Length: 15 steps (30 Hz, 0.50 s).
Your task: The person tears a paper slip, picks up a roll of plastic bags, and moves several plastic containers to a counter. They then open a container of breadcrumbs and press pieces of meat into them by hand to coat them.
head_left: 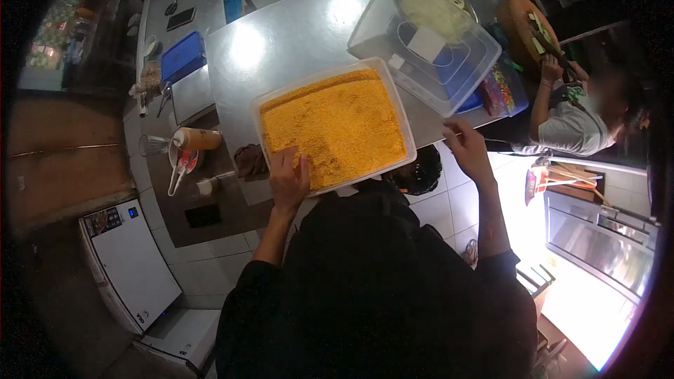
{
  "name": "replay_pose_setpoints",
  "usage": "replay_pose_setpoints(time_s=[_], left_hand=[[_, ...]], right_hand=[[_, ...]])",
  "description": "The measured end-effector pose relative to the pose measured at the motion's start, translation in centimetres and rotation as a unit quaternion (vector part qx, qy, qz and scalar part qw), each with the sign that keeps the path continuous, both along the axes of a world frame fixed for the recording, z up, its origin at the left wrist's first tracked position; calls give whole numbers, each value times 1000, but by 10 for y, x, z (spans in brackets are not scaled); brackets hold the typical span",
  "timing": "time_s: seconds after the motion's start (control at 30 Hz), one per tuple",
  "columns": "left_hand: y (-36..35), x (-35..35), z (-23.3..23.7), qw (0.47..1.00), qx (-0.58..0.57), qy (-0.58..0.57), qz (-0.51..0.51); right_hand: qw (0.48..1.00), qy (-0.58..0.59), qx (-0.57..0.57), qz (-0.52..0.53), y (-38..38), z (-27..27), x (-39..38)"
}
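Observation:
A clear plastic tub (385,70) full of orange-yellow crumbs (337,126) stands at the front edge of the metal table. My left hand (289,177) is at the tub's near left corner, its fingers bent into the crumbs; what they may hold is hidden. My right hand (466,149) hangs in the air to the right of the tub, past the table edge, with fingers apart and nothing in them. Between the tub and the back right lies a transparent lid or box (449,88), tilted over other containers.
At the right a co-worker (579,123) has both hands at a round wooden board (523,28) with green pieces. On the left are a sauce bottle (200,139), a whisk (152,144), a blue container (182,57) and a phone (181,19).

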<state>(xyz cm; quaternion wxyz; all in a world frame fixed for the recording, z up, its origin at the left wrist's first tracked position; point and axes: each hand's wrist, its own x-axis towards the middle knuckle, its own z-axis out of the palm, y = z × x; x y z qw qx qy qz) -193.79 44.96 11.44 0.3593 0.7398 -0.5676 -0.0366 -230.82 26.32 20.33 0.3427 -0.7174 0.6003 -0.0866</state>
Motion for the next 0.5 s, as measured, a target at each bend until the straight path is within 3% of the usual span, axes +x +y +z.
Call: replay_pose_setpoints(time_s=[0.07, 0.23, 0.3, 0.4, 0.43, 0.5], left_hand=[[0, -2, 2, 1000, -5, 3, 6], [4, -2, -1, 1000, -9, -11, 8], [4, -2, 0, 1000, -12, -8, 23], [6, -2, 2, 1000, 3, 2, 31], [6, -2, 0, 1000, 7, -1, 31], [4, -3, 3, 999, 10, -5, 38]], right_hand=[[981, -191, 33, 24, -9, 2, 40], [967, -203, -47, 144, -35, -63, 139], [964, -95, -193, 157, -53, -99, 172], [979, -8, -169, 109, -68, -123, 208], [978, -13, -171, 118, -65, -115, 218], [978, 96, -146, 113, -52, -89, 234]])
